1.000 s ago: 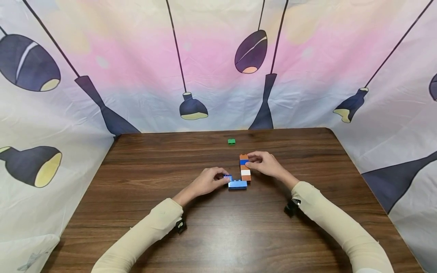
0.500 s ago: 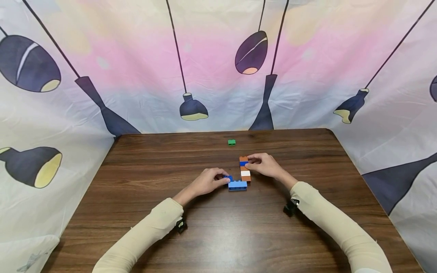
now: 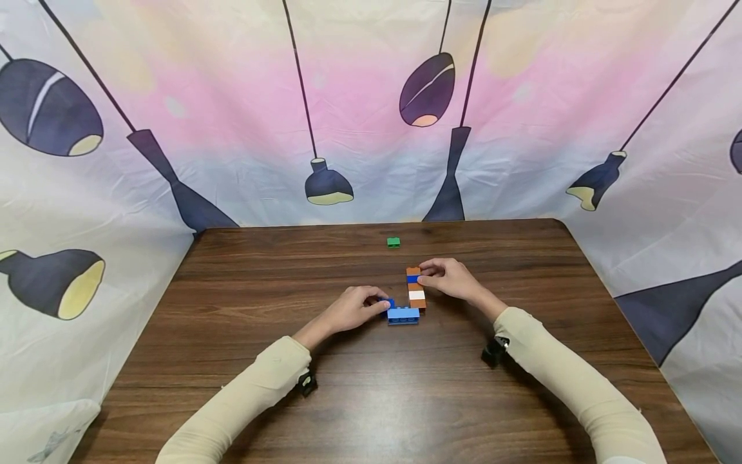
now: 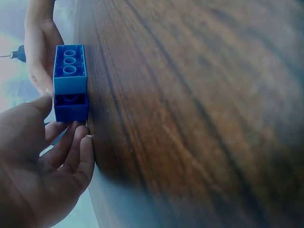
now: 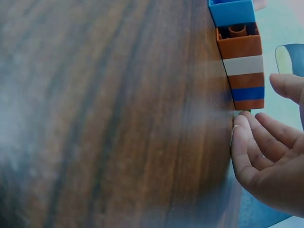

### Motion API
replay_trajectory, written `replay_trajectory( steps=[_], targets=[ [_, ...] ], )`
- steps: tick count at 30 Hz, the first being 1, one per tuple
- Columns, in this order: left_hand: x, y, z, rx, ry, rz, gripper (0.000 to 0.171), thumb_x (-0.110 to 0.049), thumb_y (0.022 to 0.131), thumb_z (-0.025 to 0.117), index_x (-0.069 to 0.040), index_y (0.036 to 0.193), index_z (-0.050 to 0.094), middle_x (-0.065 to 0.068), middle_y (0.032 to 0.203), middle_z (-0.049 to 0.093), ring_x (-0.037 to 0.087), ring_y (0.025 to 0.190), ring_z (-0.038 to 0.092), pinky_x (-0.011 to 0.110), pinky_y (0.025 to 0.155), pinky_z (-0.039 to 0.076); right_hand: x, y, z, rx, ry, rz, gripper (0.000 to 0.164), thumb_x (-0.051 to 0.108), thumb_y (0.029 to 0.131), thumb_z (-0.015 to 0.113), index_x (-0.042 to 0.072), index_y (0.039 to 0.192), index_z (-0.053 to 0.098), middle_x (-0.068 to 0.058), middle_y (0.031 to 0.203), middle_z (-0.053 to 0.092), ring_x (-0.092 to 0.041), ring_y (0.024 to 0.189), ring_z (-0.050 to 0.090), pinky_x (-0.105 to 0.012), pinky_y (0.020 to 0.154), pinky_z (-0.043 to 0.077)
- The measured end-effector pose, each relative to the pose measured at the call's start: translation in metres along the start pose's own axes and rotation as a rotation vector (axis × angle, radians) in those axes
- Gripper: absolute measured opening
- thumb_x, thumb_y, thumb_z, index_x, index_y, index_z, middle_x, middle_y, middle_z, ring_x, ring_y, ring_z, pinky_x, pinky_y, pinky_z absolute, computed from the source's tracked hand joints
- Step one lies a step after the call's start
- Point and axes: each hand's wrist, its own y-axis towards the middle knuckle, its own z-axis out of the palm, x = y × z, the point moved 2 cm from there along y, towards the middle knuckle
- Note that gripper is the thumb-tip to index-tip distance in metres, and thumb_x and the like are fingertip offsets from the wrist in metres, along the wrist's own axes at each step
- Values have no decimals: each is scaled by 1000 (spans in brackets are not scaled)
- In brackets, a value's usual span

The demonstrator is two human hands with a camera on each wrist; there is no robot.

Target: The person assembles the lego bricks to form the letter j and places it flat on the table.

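Toy bricks form an L-shaped group on the table, lying on their sides. A row of orange bricks (image 3: 417, 303) with a white brick (image 3: 416, 295) and a dark blue band (image 3: 413, 279) runs away from me. Across its near end lies a light blue brick (image 3: 403, 316), its hollow underside facing me. My left hand (image 3: 350, 308) pinches a dark blue brick (image 4: 71, 113) at the light blue brick's left end. My right hand (image 3: 455, 280) is beside the row's far end, fingertips (image 5: 240, 119) close to the end brick. In the right wrist view, its thumb stands slightly apart.
A small green brick (image 3: 393, 243) lies alone near the far edge of the brown wooden table (image 3: 261, 258). A curtain printed with hanging lamps (image 3: 371, 129) surrounds the table's back and sides.
The light blue brick has tipped slightly, so more of its hollow underside shows. My right thumb has shifted a little to the right. My left hand stays almost in place.
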Motion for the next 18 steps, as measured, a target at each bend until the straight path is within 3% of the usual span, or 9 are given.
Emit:
replay_trajectory(
  steps=[6, 12, 18],
  targets=[
    [-2, -1, 1, 4, -31, -7, 37, -36, 103, 62, -9, 129, 67, 2, 118, 70, 11, 102, 65, 34, 88, 54, -1, 3, -7, -61, -18, 2, 47, 37, 96, 72, 8, 133, 67, -10, 119, 72, -25, 102, 68, -39, 81, 55],
    [-8, -2, 5, 15, 13, 13, 55, -45, 98, 68, -9, 138, 62, 6, 133, 66, 19, 116, 63, 41, 97, 52, 1, 15, -17, -109, -51, -29, 44, 39, 97, 71, 9, 130, 69, -7, 114, 74, -23, 98, 68, -40, 79, 55],
    [-11, -3, 11, 4, 66, 12, 51, -45, 95, 71, -14, 135, 65, 6, 134, 65, 27, 124, 57, 53, 107, 40, 6, 32, -23, -129, -85, -61, 44, 39, 96, 71, 10, 129, 70, -7, 115, 73, -24, 102, 67, -45, 86, 54]
  ],
)
